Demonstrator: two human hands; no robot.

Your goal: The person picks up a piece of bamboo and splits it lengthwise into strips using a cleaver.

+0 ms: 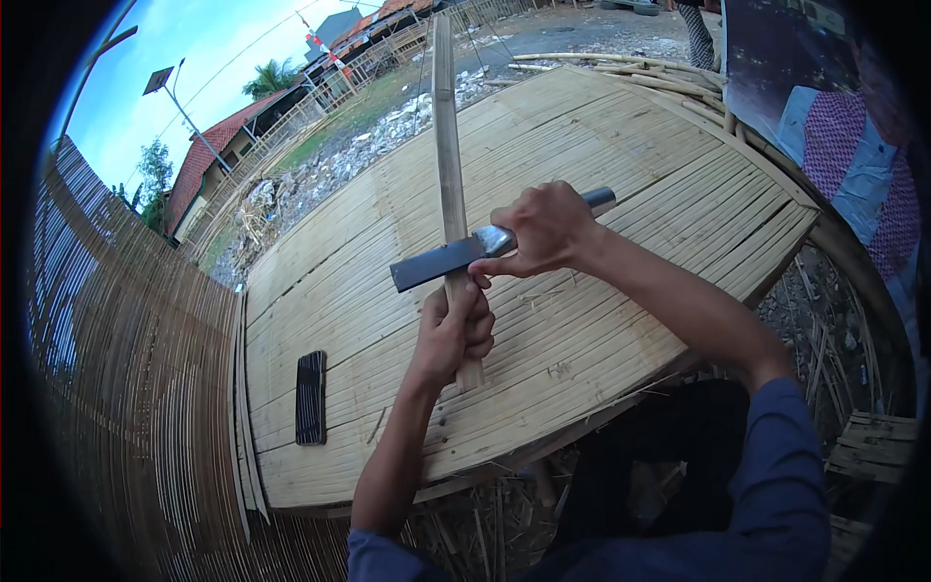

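My left hand is wrapped round the lower part of a long bamboo strip, which stands up and leans slightly away above the slatted bamboo platform. My right hand is closed on the handle of a broad-bladed knife with a dark, squared blade and a shiny metal neck. The blade lies across the strip just above my left fist and touches it. My right index finger reaches down close to my left thumb. Beyond my right fist, the rounded grey handle end sticks out.
The bamboo platform spreads under both hands. A dark phone lies on its left side, by a woven bamboo screen. Bamboo poles lie along the far right edge, near hanging patterned cloth. Rubble lies beyond.
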